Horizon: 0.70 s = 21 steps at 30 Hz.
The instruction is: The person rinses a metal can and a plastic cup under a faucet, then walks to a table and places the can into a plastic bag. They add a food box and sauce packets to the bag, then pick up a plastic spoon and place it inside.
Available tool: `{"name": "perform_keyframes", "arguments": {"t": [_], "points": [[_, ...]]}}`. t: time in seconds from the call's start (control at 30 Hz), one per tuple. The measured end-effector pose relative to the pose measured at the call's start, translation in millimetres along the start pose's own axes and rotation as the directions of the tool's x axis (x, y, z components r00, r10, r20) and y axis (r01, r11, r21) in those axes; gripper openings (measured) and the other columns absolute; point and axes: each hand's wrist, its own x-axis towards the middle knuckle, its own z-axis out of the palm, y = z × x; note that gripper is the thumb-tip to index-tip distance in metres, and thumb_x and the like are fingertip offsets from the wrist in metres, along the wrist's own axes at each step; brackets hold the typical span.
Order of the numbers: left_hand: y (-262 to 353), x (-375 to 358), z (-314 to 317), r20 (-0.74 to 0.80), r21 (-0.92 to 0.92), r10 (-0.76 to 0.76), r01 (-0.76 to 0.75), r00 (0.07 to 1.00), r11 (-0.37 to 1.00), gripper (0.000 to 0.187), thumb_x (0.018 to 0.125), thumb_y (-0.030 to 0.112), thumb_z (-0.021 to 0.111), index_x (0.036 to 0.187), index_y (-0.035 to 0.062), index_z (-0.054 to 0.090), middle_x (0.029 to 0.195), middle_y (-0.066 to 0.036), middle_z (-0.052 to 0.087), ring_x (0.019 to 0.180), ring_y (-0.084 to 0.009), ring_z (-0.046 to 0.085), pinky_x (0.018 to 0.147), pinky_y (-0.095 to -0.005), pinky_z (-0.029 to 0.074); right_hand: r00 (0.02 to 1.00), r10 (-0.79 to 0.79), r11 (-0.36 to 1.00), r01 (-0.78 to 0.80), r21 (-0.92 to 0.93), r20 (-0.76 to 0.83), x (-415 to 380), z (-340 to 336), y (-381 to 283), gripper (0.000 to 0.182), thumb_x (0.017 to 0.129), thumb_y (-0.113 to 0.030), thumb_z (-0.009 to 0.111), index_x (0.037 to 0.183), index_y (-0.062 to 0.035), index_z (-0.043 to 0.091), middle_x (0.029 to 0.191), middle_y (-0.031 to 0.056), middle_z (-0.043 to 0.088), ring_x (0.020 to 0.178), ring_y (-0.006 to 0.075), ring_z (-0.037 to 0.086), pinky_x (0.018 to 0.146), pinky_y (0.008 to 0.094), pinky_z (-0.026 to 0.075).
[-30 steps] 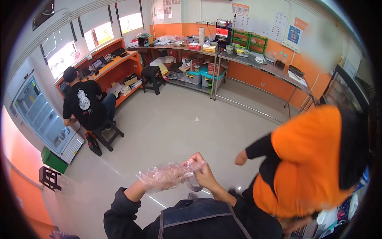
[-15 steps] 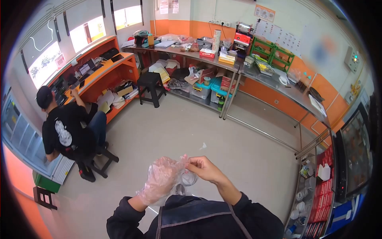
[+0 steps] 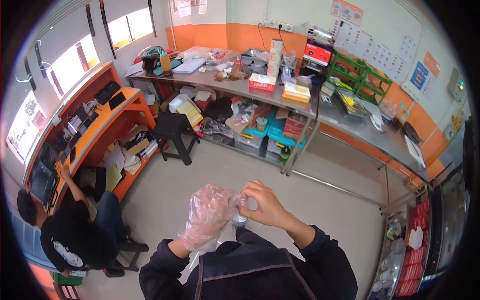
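Left hand (image 3: pixel 205 212): inside your glove (image 3: pixel 197 237), in front of your apron (image 3: pixel 250 265); the plastic wrinkles around it, so I can't tell how far its fingers are spread or whether they grip anything.
Right hand (image 3: pixel 265 205): bare, thumb and forefinger pinched together on thin plastic at the glove's finger end.
Glove: clear, on your left hand, cuff around your wrist, far end between both hands.
Tubs (image 3: pixel 250 142): blue-lidded, under the steel table (image 3: pixel 235 88), contents too dim to name; a cup (image 3: pixel 261 123) stands on one lid.
Tray (image 3: pixel 356 111): on the right-hand table (image 3: pixel 334 121), something yellow in it.
Green racks (image 3: pixel 364 75): behind your tray, small items inside, too small to tell.
Carton (image 3: pixel 137 149): on the lower shelf of the desk (image 3: pixel 102 116), dark things inside.
Red boxes (image 3: pixel 414 257): stacked at your right, clear containers (image 3: pixel 386 275) beside them; I can't see what either holds.
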Motion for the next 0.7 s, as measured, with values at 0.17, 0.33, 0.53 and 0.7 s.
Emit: {"name": "perform_keyframes", "arguments": {"t": [0.17, 0.33, 0.53, 0.7], "points": [[-93.4, 134.4, 13.6, 0.194, -0.274, -0.321, 0.366, 0.927, 0.89, 0.023, 0.083, 0.02, 0.055, 0.07, 0.002, 0.062, 0.058, -0.009, 0.055, 0.053, -0.0207, 0.053, 0.053, -0.0337, 0.041, 0.917, -0.204, 0.978, 0.209, -0.025, -0.343, 124.7, -20.2, 95.0, 0.031, 0.068, -0.001, 0.067, 0.098, -0.0031, 0.062, 0.097, 0.0113, 0.052, 0.077, 0.0212, 0.054, 0.068, 0.0314, 0.043], [-171.9, 252.5, 25.2, 0.348, -0.391, -0.439, 0.554, 0.828, 0.735, 0.028, 0.085, 0.023, 0.055, 0.068, 0.0011, 0.06, 0.056, -0.003, 0.053, 0.051, -0.0102, 0.045, 0.049, -0.028, 0.035, 0.875, -0.409, 0.912, 0.381, -0.153, -0.26, 236.5, -34.0, 178.8, 0.027, 0.069, 0.002, 0.068, 0.096, -0.003, 0.063, 0.094, 0.0102, 0.054, 0.075, 0.0213, 0.056, 0.066, 0.0301, 0.044], [-273.8, 367.3, 50.8, 0.294, -0.428, -0.357, 0.456, 0.887, 0.78, 0.029, 0.085, 0.023, 0.057, 0.067, 0.0017, 0.061, 0.059, -0.008, 0.057, 0.051, -0.0149, 0.052, 0.05, -0.0297, 0.04, 0.919, -0.121, 0.979, 0.173, 0.109, -0.374, 345.0, -11.2, 280.1, 0.013, 0.075, -0.002, 0.064, 0.087, -0.0023, 0.058, 0.086, 0.0074, 0.054, 0.072, 0.0178, 0.052, 0.063, 0.028, 0.04], [-356.9, 465.5, 73.5, -0.075, -0.127, 0.073, -0.082, 0.994, 0.988, 0.011, 0.079, 0.012, 0.06, 0.078, 0.0016, 0.061, 0.067, -0.013, 0.055, 0.062, -0.0307, 0.054, 0.059, -0.0377, 0.044, 0.964, 0.227, 0.726, -0.073, 0.684, -0.138, 424.7, -20.9, 359.9, 0.008, 0.087, -0.01, 0.055, 0.085, -0.0018, 0.054, 0.079, 0.002, 0.045, 0.074, 0.0106, 0.042, 0.068, 0.024, 0.036]]}}
